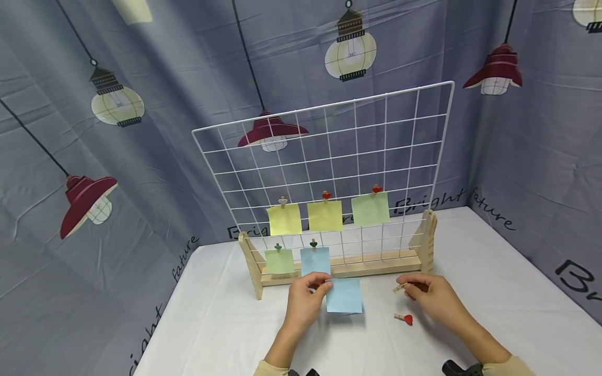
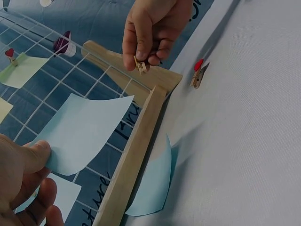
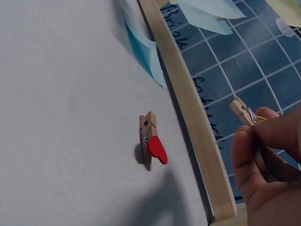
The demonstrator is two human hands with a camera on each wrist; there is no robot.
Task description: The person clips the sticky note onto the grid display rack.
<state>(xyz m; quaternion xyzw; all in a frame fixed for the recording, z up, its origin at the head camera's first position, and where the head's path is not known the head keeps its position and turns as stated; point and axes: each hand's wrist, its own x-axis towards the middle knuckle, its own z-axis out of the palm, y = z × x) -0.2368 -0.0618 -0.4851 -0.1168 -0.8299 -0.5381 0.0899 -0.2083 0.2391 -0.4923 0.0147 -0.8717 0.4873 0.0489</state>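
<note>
My left hand (image 1: 304, 302) pinches a blue sticky note (image 2: 89, 129) by its edge, in front of the grid rack. In the right hand (image 1: 432, 297), thumb and fingers pinch a small wooden clothespin (image 3: 243, 111); most of its decoration is hidden by the fingers. A second clothespin with a red heart (image 3: 153, 139) lies on the table near that hand. Another blue note (image 2: 153, 183), curled up at its edges, rests on the table beside the rack's wooden base, mostly behind the held note in the head view.
The white wire grid (image 1: 357, 151) stands in a wooden base (image 1: 376, 263) on a white table (image 1: 211, 324). Clipped to it are yellow notes (image 1: 325, 216), green notes (image 1: 370, 209) and a blue note (image 1: 315, 260). A patterned curtain (image 1: 164, 156) surrounds the table.
</note>
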